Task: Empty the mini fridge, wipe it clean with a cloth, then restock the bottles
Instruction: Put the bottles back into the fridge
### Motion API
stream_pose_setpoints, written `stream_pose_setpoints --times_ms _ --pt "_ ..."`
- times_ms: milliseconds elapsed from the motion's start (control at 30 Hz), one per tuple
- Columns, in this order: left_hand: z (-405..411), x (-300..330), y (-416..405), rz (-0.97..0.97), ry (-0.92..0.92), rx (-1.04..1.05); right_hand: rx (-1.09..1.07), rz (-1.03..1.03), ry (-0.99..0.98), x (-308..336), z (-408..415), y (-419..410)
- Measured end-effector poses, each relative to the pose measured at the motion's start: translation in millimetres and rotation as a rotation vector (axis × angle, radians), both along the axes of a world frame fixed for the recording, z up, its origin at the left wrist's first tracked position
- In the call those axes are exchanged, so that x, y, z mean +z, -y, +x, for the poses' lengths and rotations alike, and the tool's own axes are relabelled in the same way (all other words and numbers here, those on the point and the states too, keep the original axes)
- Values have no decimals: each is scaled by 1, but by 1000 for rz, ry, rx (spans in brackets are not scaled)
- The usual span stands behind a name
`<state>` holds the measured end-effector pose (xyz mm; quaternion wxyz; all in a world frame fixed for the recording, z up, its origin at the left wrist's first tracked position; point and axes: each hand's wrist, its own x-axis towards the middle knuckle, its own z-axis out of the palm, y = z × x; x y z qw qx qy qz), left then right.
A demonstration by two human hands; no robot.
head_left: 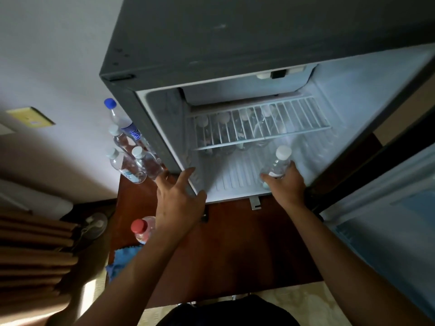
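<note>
A clear plastic bottle with a white cap (277, 164) is gripped by the right hand (286, 184) on the floor of the open grey mini fridge (367, 95). The left hand (180, 198) is spread, holding nothing, beside four clear bottles (131, 151) standing on the dark wooden desk (235, 243). About four bottles are seen beneath the white wire shelf (259, 123). Restocking is judged partly done; one red-capped bottle (142, 229) and one blue cloth (121, 260) remain outside.

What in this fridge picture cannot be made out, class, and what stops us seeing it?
- Head view: bottles behind the wire shelf, blurred, barred; count unclear.
- Blue cloth: partly behind the left forearm.
- Label of the bottle in the right hand: too small to read.
- Fridge door: cut by the frame's right edge.
</note>
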<state>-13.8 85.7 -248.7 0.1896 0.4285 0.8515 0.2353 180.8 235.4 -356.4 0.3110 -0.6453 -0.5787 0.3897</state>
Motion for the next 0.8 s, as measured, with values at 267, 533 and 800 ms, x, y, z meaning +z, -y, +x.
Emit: stream_pose_setpoints --times_ms 267,533,800 --pt "15 10 -13 -170 44 75 -69 -19 79 -9 1 -31" --pt "18 8 -16 -98 6 168 -83 -42 52 -7 -16 -68" --pt "19 4 -17 -93 -22 190 -159 -129 67 -4 -23 -101"
